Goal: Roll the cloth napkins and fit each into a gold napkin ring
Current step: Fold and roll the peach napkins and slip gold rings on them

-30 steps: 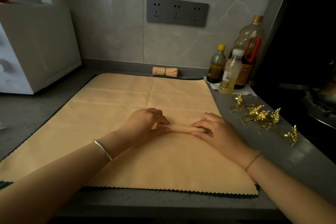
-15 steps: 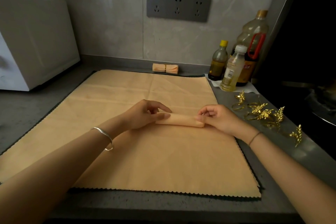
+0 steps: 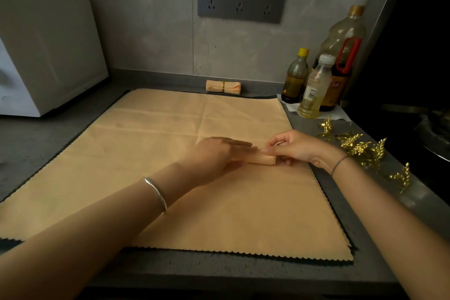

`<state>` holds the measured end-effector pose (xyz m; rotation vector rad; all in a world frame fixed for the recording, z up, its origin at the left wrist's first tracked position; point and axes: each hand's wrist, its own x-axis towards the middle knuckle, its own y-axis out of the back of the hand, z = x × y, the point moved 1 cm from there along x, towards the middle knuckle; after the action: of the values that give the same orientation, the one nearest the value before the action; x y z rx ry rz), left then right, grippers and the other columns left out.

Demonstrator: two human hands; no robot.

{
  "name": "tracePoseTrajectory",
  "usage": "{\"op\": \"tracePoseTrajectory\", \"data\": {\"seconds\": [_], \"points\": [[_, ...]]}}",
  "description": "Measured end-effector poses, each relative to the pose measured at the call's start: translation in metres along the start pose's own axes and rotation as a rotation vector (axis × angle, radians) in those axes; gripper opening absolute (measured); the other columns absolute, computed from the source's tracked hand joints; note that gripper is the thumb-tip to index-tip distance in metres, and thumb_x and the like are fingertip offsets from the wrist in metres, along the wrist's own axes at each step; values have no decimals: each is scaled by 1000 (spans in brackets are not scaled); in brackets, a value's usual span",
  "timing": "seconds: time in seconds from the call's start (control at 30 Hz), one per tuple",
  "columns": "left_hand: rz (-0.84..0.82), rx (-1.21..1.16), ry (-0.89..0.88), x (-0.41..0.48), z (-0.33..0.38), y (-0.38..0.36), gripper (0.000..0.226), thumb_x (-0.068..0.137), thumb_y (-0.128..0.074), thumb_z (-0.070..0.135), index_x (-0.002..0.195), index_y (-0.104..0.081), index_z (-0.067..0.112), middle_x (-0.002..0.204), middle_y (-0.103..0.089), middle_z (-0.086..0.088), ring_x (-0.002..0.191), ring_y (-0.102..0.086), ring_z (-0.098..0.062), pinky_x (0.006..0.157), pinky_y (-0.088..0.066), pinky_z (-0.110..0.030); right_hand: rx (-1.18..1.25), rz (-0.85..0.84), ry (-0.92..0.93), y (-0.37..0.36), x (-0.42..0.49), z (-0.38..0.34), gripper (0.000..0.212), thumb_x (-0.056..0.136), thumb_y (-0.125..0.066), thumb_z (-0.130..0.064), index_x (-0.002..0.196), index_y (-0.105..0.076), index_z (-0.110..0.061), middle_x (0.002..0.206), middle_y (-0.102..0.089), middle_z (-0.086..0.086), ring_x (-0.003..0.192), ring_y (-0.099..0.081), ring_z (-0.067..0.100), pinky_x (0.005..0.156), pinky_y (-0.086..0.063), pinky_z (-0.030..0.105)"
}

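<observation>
A small rolled peach napkin (image 3: 264, 159) lies on a large flat peach cloth (image 3: 158, 153) spread over the counter. My left hand (image 3: 219, 153) covers the roll's left part, fingers stretched flat along its top and thumb underneath. My right hand (image 3: 292, 146) pinches the roll's right end between thumb and fingertips. Several gold leaf-shaped napkin rings (image 3: 360, 148) lie in a loose group on the dark counter just right of my right wrist. A finished napkin roll in a gold ring (image 3: 223, 86) rests against the back wall.
Three oil bottles (image 3: 316, 85) stand at the back right on a white paper. A white appliance (image 3: 43, 56) fills the back left. A dark stove with a pan (image 3: 435, 129) sits at the far right. The counter's front edge (image 3: 219, 275) runs below the cloth.
My left hand slid further over the roll with its fingers flattening on top. My right hand keeps pinching the right end; less of the roll shows between the hands.
</observation>
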<state>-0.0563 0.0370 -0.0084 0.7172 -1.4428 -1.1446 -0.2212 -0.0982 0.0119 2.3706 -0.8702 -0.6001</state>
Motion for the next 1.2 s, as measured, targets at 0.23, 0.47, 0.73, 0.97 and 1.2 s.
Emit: {"op": "tracePoseTrajectory", "data": {"seconds": [0.23, 0.47, 0.73, 0.97, 1.2], "points": [[-19, -164, 67, 5, -15, -9, 37, 94, -53, 31, 130, -54, 30, 134, -54, 10, 121, -51, -11, 100, -36, -20, 75, 231, 217, -10, -2, 10, 13, 77, -75, -25, 84, -67, -17, 72, -59, -3, 50, -44, 1, 51, -36, 17], [-156, -235, 98, 14, -23, -7, 38, 95, -48, 31, 133, -50, 27, 132, -55, 4, 118, -50, -13, 100, -36, -22, -494, 374, 528, -13, -11, 13, 29, 74, -77, -35, 102, -72, -28, 103, -66, -13, 100, -56, 9, 87, -47, 32], [-138, -22, 148, 34, -13, -5, 37, 89, -58, 37, 124, -55, 24, 120, -59, 3, 106, -53, -17, 89, -44, -30, -299, 331, 497, -17, 3, 21, 24, 79, -73, -29, 102, -71, -22, 97, -62, -5, 98, -52, 12, 89, -45, 36], [-116, -97, 210, 41, -20, -13, 40, 88, -55, 46, 121, -57, 22, 116, -60, 2, 103, -54, -17, 86, -45, -30, -288, 374, 471, -18, 5, 29, 32, 77, -74, -30, 107, -66, -27, 100, -59, -12, 95, -54, 7, 85, -46, 29], [-124, -179, 209, 52, -15, -1, 37, 88, -57, 45, 116, -58, 21, 107, -63, 2, 89, -56, -14, 76, -48, -29, -62, 433, 431, -8, -7, 21, 26, 77, -75, -20, 94, -60, -33, 91, -66, -12, 85, -59, 0, 79, -47, 19]]}}
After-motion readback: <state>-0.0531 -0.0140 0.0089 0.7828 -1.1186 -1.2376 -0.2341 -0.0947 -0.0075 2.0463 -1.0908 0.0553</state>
